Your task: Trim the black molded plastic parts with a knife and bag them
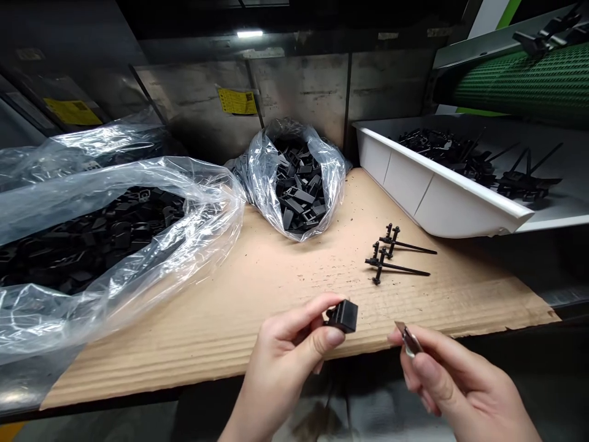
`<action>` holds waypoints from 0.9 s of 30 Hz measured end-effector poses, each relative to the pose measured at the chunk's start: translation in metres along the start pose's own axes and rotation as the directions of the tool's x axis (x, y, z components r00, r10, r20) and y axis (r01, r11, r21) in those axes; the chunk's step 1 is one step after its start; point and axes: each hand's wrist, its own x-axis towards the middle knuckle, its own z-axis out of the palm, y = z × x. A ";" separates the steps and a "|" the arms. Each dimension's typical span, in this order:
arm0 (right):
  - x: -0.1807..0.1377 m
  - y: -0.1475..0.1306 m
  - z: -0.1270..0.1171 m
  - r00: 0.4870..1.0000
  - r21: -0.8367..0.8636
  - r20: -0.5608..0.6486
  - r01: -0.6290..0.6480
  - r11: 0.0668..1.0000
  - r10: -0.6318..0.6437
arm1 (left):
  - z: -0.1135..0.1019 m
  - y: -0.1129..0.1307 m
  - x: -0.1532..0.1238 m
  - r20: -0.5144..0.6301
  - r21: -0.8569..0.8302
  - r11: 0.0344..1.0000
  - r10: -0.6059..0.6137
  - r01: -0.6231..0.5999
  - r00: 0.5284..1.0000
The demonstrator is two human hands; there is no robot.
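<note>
Right hand (444, 371) nearly closed, pinching small blade (411, 341); left hand (292, 344) likewise, pinching black block (346, 316); hands apart.

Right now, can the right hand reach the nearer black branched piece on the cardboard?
Probably yes: the branched piece lies uncovered beyond the right hand, though the metal tool it holds may hinder grasping.

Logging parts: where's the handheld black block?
Head view, right of and below centre: the black block is pinched in the left hand, near the front of the cardboard, left of the right hand.
</note>
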 end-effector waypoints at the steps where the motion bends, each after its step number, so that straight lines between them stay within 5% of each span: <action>1: 0.003 -0.002 0.000 0.999 -0.007 0.001 0.039 0.999 -0.039 | 0.001 0.001 0.000 0.035 -0.026 1.000 -0.012 0.013 0.999; 9: 0.024 -0.030 0.035 0.981 0.204 0.169 0.055 0.977 -0.090 | 0.000 0.005 -0.001 0.203 -0.080 0.995 -0.044 0.061 0.978; 15: 0.021 -0.029 0.040 0.989 0.155 0.026 0.138 0.978 -0.143 | -0.001 0.006 0.001 0.276 -0.027 0.999 -0.020 0.029 0.961; 24: 0.015 -0.027 0.043 0.957 0.335 0.259 -0.215 0.917 0.129 | 0.000 0.004 0.001 0.211 -0.077 0.997 -0.012 0.029 0.977; 27: 0.008 -0.018 0.038 0.939 0.357 0.254 -0.314 0.880 0.232 | -0.001 0.002 0.000 0.229 -0.089 0.995 -0.022 0.043 0.973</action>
